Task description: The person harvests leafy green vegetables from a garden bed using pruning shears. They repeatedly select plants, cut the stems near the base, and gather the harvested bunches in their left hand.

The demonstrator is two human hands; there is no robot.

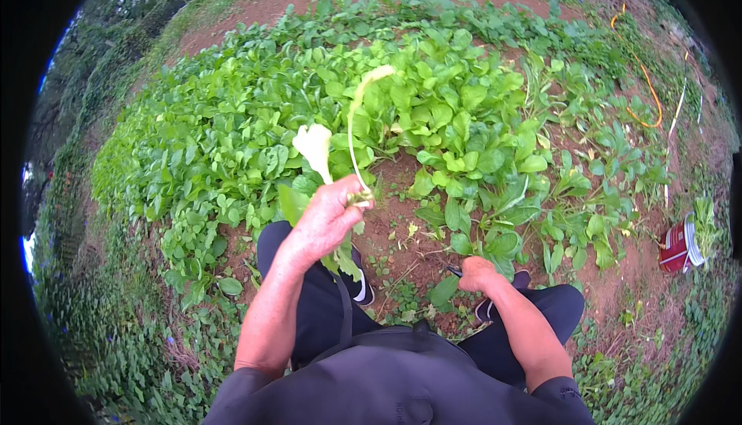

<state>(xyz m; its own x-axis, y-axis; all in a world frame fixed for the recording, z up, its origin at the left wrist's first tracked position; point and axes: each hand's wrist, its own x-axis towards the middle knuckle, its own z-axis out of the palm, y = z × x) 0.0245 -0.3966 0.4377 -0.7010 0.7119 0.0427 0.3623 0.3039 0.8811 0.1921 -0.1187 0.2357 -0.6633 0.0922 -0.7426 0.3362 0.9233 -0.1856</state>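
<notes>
My left hand (324,216) is raised in front of my left knee, its fingers closed around a small bunch of picked leaves. A pale, nearly white leaf (315,150) stands up from the fist beside a long curved yellowish stalk (352,112). Green leaves (346,261) of the bunch hang below the fist. Low down, my right hand (480,274) grips a small tool with a dark handle (454,271), perhaps a knife; its tip blurs into the soil. Just beyond that hand grows a leafy green plant (501,245).
A bed of leafy greens (243,118) spreads ahead over reddish soil (400,176). At the right stands a tilted red bucket (675,248) with cut greens (705,225) in it. An orange hose or cord (655,100) curves along the far right. My shoes (364,289) rest among low weeds.
</notes>
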